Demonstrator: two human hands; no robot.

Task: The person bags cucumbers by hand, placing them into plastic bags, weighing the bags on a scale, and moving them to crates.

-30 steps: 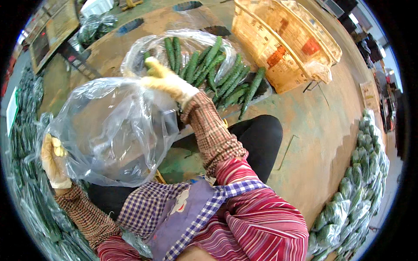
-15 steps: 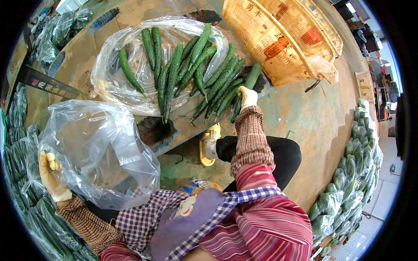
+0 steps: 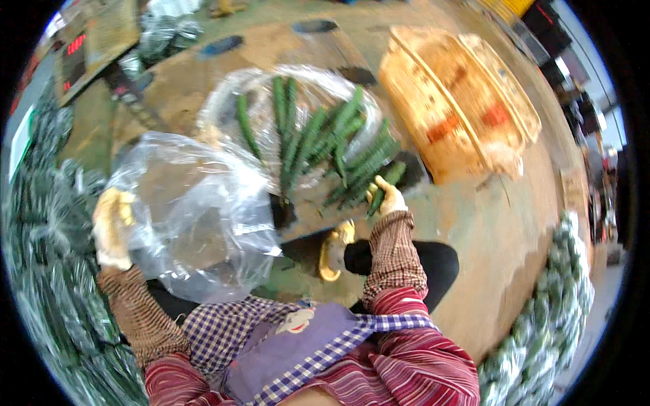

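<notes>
My gloved left hand [image 3: 114, 227] is closed on the edge of a large clear plastic bag [image 3: 196, 223], which hangs puffed out over my lap. I see no cucumber inside it. In my gloved right hand [image 3: 391, 198] the fingers are curled round a cucumber [image 3: 395, 172] at the right end of a loose heap. Several more dark green cucumbers [image 3: 306, 145] lie beside it, partly on a crumpled clear plastic sheet [image 3: 220, 111] spread on a low board [image 3: 318, 220]. Blur softens the fingertips and the heap.
Yellow plastic crates [image 3: 433, 95] stand beyond the heap at the right. Bagged green vegetables are piled along my left [image 3: 54, 230] and right [image 3: 535, 338]. A scale with a red-lit display [image 3: 73, 54] is at the far left. My yellow slipper [image 3: 330, 260] rests beside the board.
The view has swung, so the board, heap and crates appear lower and further right. My right fingers now wrap round the cucumber's middle. My left hand still holds the bag, now higher in view.
</notes>
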